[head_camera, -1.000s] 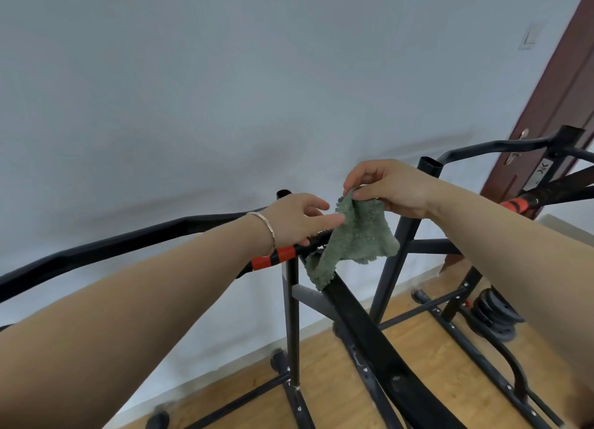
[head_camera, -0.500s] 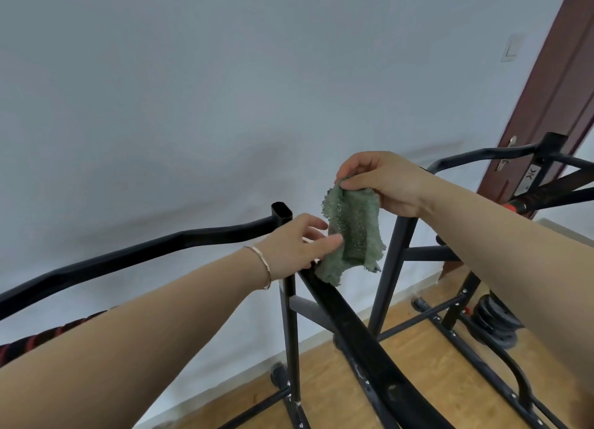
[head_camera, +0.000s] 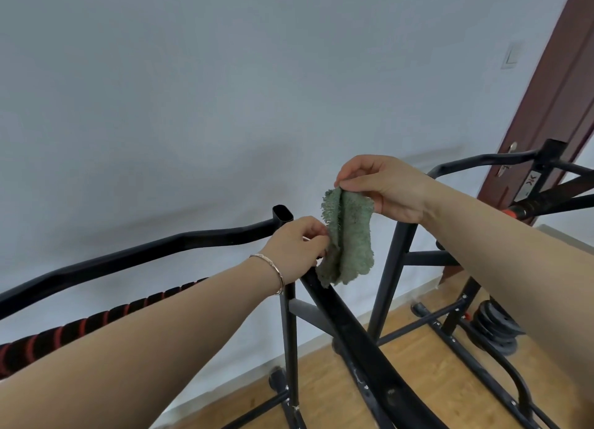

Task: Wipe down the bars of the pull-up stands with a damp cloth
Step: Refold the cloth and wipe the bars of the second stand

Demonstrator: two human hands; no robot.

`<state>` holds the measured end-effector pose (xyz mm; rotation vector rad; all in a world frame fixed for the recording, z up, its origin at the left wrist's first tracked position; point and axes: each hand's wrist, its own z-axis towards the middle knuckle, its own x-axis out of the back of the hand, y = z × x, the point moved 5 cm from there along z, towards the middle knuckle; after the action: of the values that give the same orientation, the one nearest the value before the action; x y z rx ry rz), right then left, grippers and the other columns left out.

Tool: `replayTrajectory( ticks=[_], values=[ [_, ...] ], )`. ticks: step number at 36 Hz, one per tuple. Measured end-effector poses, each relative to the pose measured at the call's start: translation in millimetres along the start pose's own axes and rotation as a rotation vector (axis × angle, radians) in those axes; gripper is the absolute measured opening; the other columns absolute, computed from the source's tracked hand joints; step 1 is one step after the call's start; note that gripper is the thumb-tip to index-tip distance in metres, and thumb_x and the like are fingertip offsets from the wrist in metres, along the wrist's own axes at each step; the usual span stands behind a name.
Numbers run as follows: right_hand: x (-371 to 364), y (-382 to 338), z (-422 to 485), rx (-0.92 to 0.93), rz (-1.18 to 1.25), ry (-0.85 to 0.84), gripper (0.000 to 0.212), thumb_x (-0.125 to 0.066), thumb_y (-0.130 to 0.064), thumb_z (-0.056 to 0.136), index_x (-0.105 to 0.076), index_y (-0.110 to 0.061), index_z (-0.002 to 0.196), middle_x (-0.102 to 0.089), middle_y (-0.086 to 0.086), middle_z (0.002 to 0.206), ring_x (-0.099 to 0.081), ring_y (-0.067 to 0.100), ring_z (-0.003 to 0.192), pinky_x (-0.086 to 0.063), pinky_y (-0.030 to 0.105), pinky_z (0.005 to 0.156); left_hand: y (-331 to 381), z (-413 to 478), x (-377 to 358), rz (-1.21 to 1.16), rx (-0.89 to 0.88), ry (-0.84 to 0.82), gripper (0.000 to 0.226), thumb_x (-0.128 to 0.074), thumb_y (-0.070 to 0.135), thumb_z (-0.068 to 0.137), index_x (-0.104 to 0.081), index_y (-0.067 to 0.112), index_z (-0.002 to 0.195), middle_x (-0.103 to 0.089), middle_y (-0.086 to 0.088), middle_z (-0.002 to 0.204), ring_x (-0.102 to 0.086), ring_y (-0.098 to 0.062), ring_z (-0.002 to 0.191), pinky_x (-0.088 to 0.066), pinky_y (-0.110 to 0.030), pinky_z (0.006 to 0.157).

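Right hand (head_camera: 389, 187) pinched the green cloth (head_camera: 350, 242) at its top, left hand (head_camera: 295, 248) pinched its side edge — it dangled over the slanted black bar (head_camera: 350, 335).

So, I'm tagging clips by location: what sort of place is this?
Probably a room at home used for exercise: black pull-up stands, stacked weight plates on a wooden floor, and an ordinary brown door.
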<state>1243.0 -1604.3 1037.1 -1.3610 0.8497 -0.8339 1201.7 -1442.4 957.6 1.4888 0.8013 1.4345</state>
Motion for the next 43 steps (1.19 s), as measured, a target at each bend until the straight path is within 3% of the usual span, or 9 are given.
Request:
replayTrajectory(
  ticks=[3, 6, 11, 16, 18, 21, 26, 38, 43],
  values=[
    [5, 1, -2, -0.004, -0.006, 0.019, 0.015, -0.062, 0.004, 0.092, -0.066, -0.010, 0.088, -0.067, 0.008, 0.091, -0.065, 0.012, 0.068, -0.055, 0.022, 0.056, -2, -5, 4, -0.120, 0.042, 0.004, 0.018, -0.055, 0.011, 0.093, -0.067, 0.017, 0.081, -0.073, -0.002, 0.086, -0.072, -0.020, 0.092, -0.059, -0.032, 0.084],
    [9, 5, -2, -0.012, 0.020, 0.035, 0.015, -0.062, 0.004, 0.091, -0.066, -0.010, 0.089, -0.067, 0.008, 0.091, -0.065, 0.014, 0.071, -0.056, 0.023, 0.058, -1, -7, 6, -0.263, 0.087, -0.007, 0.017, -0.049, 0.012, 0.099, -0.061, 0.012, 0.087, -0.074, -0.006, 0.098, -0.071, -0.019, 0.097, -0.058, -0.036, 0.089],
    [-1, 6, 0, -0.005, 0.050, 0.008, 0.013, -0.064, 0.003, 0.089, -0.066, -0.009, 0.089, -0.068, 0.008, 0.091, -0.066, 0.016, 0.073, -0.056, 0.023, 0.059, 3, -4, -3, -0.089, 0.019, -0.048, 0.042, -0.066, 0.059, 0.076, -0.057, 0.028, 0.103, -0.069, 0.006, 0.104, -0.070, -0.012, 0.095, -0.058, -0.035, 0.087],
    [-12, 2, 2, 0.020, 0.040, -0.019, 0.012, -0.066, 0.001, 0.086, -0.067, -0.011, 0.087, -0.068, 0.007, 0.092, -0.066, 0.015, 0.074, -0.057, 0.024, 0.061, -2, 2, -6, -0.098, 0.015, 0.066, 0.004, -0.065, 0.018, 0.085, -0.064, 0.022, 0.087, -0.073, -0.002, 0.090, -0.072, -0.024, 0.085, -0.059, -0.045, 0.085],
    [-10, 1, 1, 0.026, 0.046, -0.013, 0.012, -0.066, 0.001, 0.085, -0.066, -0.011, 0.087, -0.068, 0.007, 0.091, -0.066, 0.016, 0.075, -0.057, 0.025, 0.062, -3, 1, -4, -0.193, 0.004, 0.083, 0.014, -0.061, 0.008, 0.088, -0.064, 0.019, 0.080, -0.074, -0.009, 0.089, -0.072, -0.029, 0.082, -0.060, -0.041, 0.084],
    [-7, 2, 1, 0.034, 0.071, 0.006, 0.014, -0.063, 0.003, 0.088, -0.066, -0.011, 0.087, -0.069, 0.007, 0.091, -0.065, 0.018, 0.076, -0.057, 0.026, 0.063, 1, -3, -5, -0.345, 0.003, 0.001, 0.010, -0.065, 0.018, 0.086, -0.072, 0.021, 0.079, -0.072, -0.011, 0.092, -0.071, -0.031, 0.092, -0.058, -0.038, 0.086],
    [-13, 6, 3, 0.038, 0.106, -0.020, 0.015, -0.061, 0.005, 0.089, -0.065, -0.009, 0.087, -0.070, 0.008, 0.091, -0.067, 0.019, 0.078, -0.058, 0.025, 0.064, 7, -7, -12, -0.440, -0.027, -0.122, 0.017, -0.064, 0.023, 0.096, -0.070, 0.012, 0.107, -0.071, -0.016, 0.113, -0.067, -0.029, 0.110, -0.055, -0.038, 0.096],
    [-6, 9, 7, 0.039, 0.116, -0.013, 0.017, -0.059, 0.007, 0.090, -0.065, -0.009, 0.086, -0.069, 0.008, 0.090, -0.065, 0.018, 0.076, -0.057, 0.025, 0.063, 0, -4, -4, -0.425, 0.027, 0.005, 0.018, -0.051, 0.002, 0.099, -0.068, 0.002, 0.090, -0.068, -0.029, 0.096, -0.070, -0.034, 0.090, -0.057, -0.044, 0.092],
    [11, 10, 5, 0.028, 0.055, 0.020, 0.025, -0.060, 0.008, 0.089, -0.070, -0.012, 0.078, -0.071, 0.006, 0.089, -0.065, 0.017, 0.077, -0.055, 0.023, 0.063, -8, -1, 14, -0.387, 0.067, 0.124, 0.023, -0.050, 0.022, 0.100, -0.060, 0.020, 0.079, -0.058, -0.003, 0.077, -0.058, -0.021, 0.075, -0.055, -0.051, 0.085]
  ],
)
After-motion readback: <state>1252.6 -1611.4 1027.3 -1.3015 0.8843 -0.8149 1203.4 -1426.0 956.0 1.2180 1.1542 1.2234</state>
